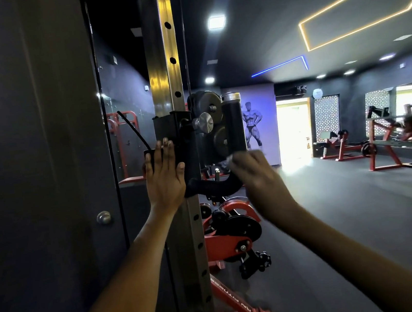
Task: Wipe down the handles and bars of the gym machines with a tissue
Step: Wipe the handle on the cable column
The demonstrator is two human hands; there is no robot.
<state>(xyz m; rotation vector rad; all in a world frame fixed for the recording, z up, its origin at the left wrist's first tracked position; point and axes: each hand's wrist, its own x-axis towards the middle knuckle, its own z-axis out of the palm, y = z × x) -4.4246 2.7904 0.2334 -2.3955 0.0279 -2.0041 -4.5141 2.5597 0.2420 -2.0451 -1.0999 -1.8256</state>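
Left hand (164, 175) lies flat, fingers straight, against the perforated upright (164, 58). Right hand (254, 173), motion-blurred, grips a tissue (228, 160) at the lower end of the black handle (233, 127).

A: Right hand (252, 173) motion-blurred; finger positions unreadable. Pale smear at its fingertips, possibly the tissue (229, 159).

B: Agreed. Handle (233, 127) base hidden behind that hand. Upright post (163, 58) cut off top and bottom.
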